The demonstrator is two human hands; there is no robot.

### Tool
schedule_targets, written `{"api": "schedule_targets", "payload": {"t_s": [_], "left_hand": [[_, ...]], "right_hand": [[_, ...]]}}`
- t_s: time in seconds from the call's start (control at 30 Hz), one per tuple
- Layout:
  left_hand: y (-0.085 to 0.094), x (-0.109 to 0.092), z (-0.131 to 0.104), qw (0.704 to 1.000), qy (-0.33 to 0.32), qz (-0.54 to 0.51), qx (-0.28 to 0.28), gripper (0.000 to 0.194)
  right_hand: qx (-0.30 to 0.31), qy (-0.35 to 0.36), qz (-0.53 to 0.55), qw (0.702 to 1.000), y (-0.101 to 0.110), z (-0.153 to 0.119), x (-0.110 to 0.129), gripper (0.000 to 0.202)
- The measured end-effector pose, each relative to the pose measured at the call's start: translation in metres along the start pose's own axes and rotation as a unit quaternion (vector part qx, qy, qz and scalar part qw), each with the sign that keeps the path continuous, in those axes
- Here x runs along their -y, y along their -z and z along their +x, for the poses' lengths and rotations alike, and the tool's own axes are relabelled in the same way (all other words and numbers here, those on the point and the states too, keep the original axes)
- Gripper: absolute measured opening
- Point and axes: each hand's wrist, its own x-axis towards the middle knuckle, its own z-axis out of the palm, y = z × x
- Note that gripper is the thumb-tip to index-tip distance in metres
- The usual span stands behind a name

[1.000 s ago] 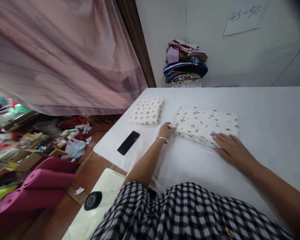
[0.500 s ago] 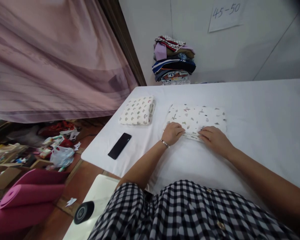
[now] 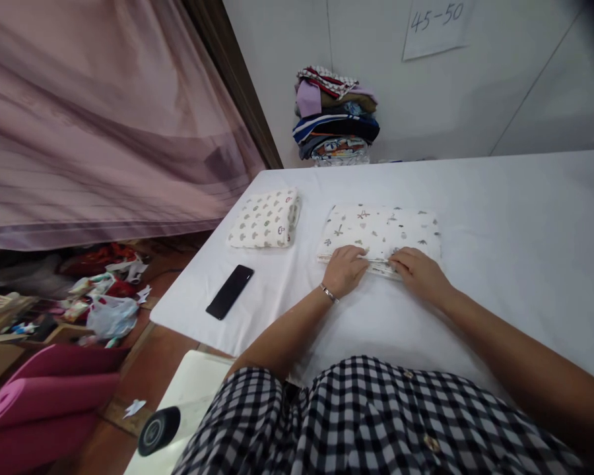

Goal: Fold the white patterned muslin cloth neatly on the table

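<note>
Laid out flat as a folded cloth point(image 3: 380, 231) on the counter point(image 3: 515, 237), at twelve o'clock from the checked shirt point(image 3: 361, 422). Pinched along the near edge by left hand point(image 3: 345, 272) and right hand point(image 3: 420, 274), with each grip closed. Flanked by a patterned bundle point(image 3: 262, 221) at nine o'clock, a black phone point(image 3: 230, 292) at eight. Backed by a clothes pile point(image 3: 335, 122) at eleven.

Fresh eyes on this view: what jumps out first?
Probably the big pink curtain filling the upper left, then the left hand and right hand at the near edge of the folded printed cloth on the white table. Next, the black phone near the table's left edge and the colorful clothes stack against the wall.
</note>
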Motion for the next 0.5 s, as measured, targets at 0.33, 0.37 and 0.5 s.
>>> {"api": "schedule_targets", "payload": {"t_s": [0.33, 0.37, 0.5], "left_hand": [[-0.011, -0.003, 0.007, 0.999, 0.017, 0.031, 0.032, 0.015], [-0.011, -0.003, 0.007, 0.999, 0.017, 0.034, 0.037, 0.015], [-0.009, -0.005, 0.006, 0.998, 0.019, 0.043, 0.044, 0.016]], "right_hand": [[-0.010, -0.016, 0.007, 1.000, -0.002, 0.001, 0.001, 0.026], [-0.014, -0.014, 0.006, 1.000, -0.002, 0.000, 0.001, 0.026], [-0.035, 0.006, -0.003, 0.999, -0.004, -0.001, 0.003, 0.027]]}}
